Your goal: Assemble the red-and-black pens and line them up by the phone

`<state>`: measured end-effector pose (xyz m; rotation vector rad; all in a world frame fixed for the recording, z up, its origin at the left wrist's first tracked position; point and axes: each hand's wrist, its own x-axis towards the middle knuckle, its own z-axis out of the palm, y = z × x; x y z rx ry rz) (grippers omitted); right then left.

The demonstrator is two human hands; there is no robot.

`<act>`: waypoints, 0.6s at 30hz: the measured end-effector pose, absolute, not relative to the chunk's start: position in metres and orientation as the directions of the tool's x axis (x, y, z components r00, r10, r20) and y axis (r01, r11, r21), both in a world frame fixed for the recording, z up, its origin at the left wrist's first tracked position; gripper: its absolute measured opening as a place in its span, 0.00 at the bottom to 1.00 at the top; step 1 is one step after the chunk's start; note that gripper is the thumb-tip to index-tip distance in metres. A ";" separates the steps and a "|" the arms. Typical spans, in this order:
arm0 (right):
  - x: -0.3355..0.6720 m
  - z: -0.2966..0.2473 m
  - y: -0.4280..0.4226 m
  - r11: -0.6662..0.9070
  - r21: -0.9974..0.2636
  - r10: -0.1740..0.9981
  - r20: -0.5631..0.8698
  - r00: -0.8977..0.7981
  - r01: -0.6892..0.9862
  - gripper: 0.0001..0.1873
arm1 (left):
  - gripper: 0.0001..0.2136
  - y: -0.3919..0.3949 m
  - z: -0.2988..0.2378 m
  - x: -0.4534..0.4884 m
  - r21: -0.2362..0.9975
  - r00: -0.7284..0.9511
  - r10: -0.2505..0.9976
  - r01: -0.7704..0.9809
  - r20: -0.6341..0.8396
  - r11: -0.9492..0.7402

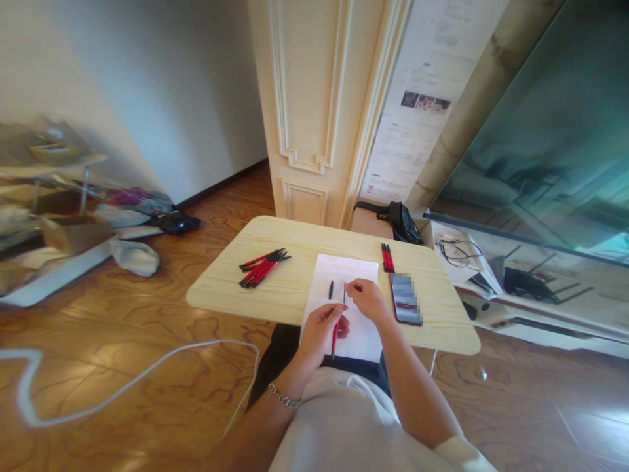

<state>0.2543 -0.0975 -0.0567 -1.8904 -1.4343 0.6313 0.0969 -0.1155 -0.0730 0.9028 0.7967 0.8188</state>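
Over a white sheet of paper (pixel 327 267), my left hand (pixel 319 326) is closed around a red pen barrel (pixel 335 339) that points down toward my lap. My right hand (pixel 366 298) pinches the upper end of a thin dark pen refill (pixel 344 295), which runs down to the fingertips of my left hand. A short black pen part (pixel 331 289) lies on the paper beside the refill. Left of the sheet is a loose pile of red and black pens (pixel 264 267). A few more red pens (pixel 388 257) lie side by side at the right.
A phone (pixel 405 300) lies on the pale wooden table (pixel 221 282), right of the paper. Behind the table are a black bag (pixel 403 223) and a cream panelled door (pixel 309 98). A white cable (pixel 147 377) crosses the floor at left. A large screen (pixel 550 144) stands at right.
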 end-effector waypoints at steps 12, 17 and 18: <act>0.234 -0.065 -0.141 -0.115 -0.991 0.985 -0.123 0.121 -0.071 0.16 | 0.21 -0.119 -0.071 0.104 0.902 0.425 0.882 -0.268 -0.206 0.339; 0.236 -0.062 -0.143 -0.104 -0.992 0.991 -0.109 0.076 -0.064 0.16 | 0.19 -0.120 -0.068 0.106 0.904 0.442 0.873 -0.253 -0.207 0.343; 0.236 -0.062 -0.143 -0.106 -0.992 0.991 -0.110 0.072 -0.063 0.16 | 0.19 -0.120 -0.068 0.105 0.905 0.445 0.871 -0.250 -0.208 0.344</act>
